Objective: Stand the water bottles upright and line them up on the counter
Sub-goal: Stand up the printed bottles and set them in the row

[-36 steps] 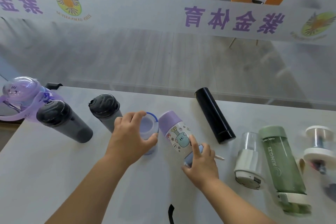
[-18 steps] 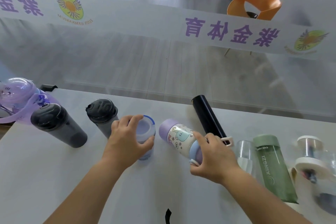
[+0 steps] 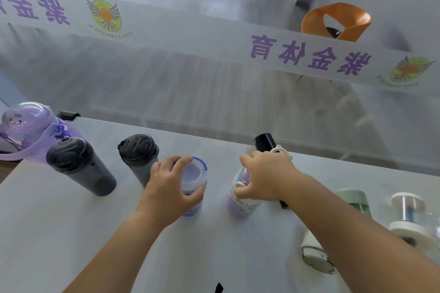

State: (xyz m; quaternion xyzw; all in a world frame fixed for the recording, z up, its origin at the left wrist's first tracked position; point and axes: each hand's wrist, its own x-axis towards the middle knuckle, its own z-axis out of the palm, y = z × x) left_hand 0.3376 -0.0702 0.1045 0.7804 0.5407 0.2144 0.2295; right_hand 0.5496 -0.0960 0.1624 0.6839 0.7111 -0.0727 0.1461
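My left hand (image 3: 170, 188) grips the top of an upright pale purple bottle with a blue-rimmed lid (image 3: 194, 175). My right hand (image 3: 264, 176) holds the lid end of a cartoon-printed purple bottle (image 3: 240, 207), which now stands nearly upright just right of the first. To the left stand two dark grey bottles (image 3: 81, 169) (image 3: 139, 154) and a clear purple jug (image 3: 26, 126). A black flask (image 3: 264, 141) lies behind my right hand. A green bottle (image 3: 352, 197), a white-capped clear bottle (image 3: 314, 254) and a clear bottle with a white collar (image 3: 412, 219) lie on the right.
The white counter (image 3: 59, 233) ends at a glass panel (image 3: 214, 78) with purple lettering along its far edge. An orange chair (image 3: 335, 21) stands beyond the glass. A small black object (image 3: 219, 288) pokes in at the near edge.
My right hand has tipped the cartoon-printed bottle from lying on its side up to nearly upright. My left hand has stayed on the blue-rimmed bottle. The view has shifted right and up.
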